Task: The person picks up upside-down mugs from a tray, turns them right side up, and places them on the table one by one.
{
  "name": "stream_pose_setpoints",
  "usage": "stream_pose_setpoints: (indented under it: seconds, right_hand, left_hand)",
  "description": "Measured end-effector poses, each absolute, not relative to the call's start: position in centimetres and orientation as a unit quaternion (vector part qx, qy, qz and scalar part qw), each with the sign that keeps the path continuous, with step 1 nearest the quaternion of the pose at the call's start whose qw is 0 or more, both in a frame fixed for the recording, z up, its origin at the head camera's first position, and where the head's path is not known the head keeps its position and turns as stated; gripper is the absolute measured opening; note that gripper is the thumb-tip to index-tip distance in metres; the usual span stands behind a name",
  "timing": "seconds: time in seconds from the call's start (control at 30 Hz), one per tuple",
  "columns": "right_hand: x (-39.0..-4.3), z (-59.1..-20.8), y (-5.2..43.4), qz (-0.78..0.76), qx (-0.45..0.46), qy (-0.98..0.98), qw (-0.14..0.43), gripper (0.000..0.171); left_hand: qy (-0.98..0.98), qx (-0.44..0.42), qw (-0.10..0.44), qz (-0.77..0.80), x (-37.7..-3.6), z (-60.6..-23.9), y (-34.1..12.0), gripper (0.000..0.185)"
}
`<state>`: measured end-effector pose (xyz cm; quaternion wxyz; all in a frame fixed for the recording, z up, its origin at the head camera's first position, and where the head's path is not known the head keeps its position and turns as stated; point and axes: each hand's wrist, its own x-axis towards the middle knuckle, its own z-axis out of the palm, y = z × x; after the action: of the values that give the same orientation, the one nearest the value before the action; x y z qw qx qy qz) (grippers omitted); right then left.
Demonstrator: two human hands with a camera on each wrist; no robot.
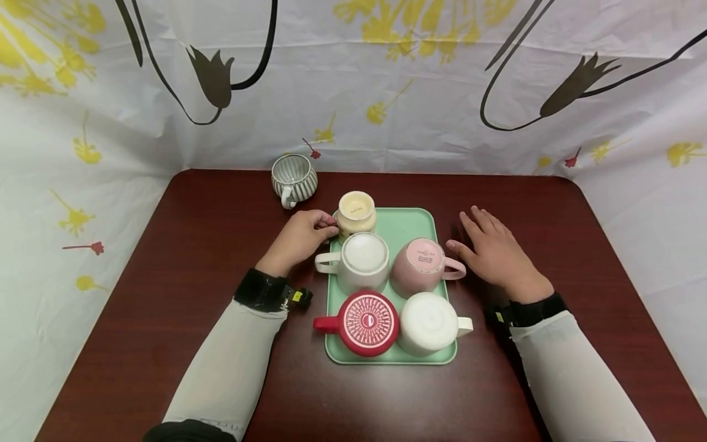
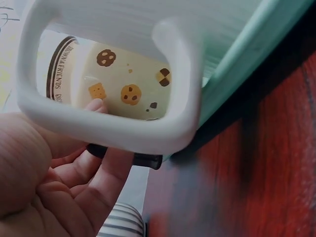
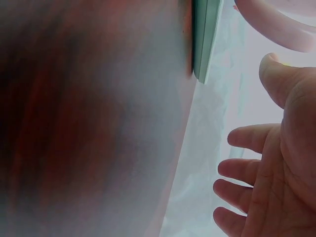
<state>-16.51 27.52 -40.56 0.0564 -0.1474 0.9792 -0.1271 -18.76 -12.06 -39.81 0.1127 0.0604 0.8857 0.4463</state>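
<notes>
left hand (image 1: 301,236): sat at the back-left corner of the tray (image 1: 405,222), fingers curled in against the near-left side of the cream mug (image 1: 356,213); the wrist view showed a fingertip (image 2: 95,104) on its printed wall. Looked like a pinch at the handle, but the handle itself was hidden.
right hand (image 1: 494,248): lay flat and relaxed on the table (image 1: 193,245), just right of the tray, holding nothing; thumb near the pink mug (image 1: 422,264) handle, contact couldn't be told.
cream mug, place: stood upside down on the tray's back-left corner, base up, just behind the white ribbed mug (image 1: 361,261).
cream mug, handling: judged glazed ceramic, so rigid, moderately heavy for its size, slick, and chip-prone against its neighbours. Best hold was probably the handle or a wrap round the wall; a fingertip pinch alone would likely slip.
cream mug, axis: long axis ran vertical, mouth down on the tray; handle apparently pointed left toward the hand.
neighbours: red mug (image 1: 367,322) and plain white mug (image 1: 429,322) filled the front row, also inverted. Tight spacing, so a straight lift seemed safer than a slide.
off tray: a striped mug (image 1: 294,178) stood upright at the table's back, mouth up, handle toward the camera, well apart from both hands.
</notes>
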Motion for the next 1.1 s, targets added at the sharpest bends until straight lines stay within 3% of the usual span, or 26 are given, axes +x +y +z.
stream_pose_setpoints:
  seconds: [0.5,1.1]
  right_hand:
    - [-16.0,-40.2,27.3,-0.136,-0.15,0.978,0.058,0.08]
    - [-15.6,-40.3,27.3,-0.137,-0.154,0.977,0.044,0.077]
  left_hand:
    - [0.927,0.102,0.05,0.357,-18.2,-39.5,-11.7,0.016]
    - [0.917,0.084,-0.054,0.386,-17.6,-39.1,-11.8,0.023]
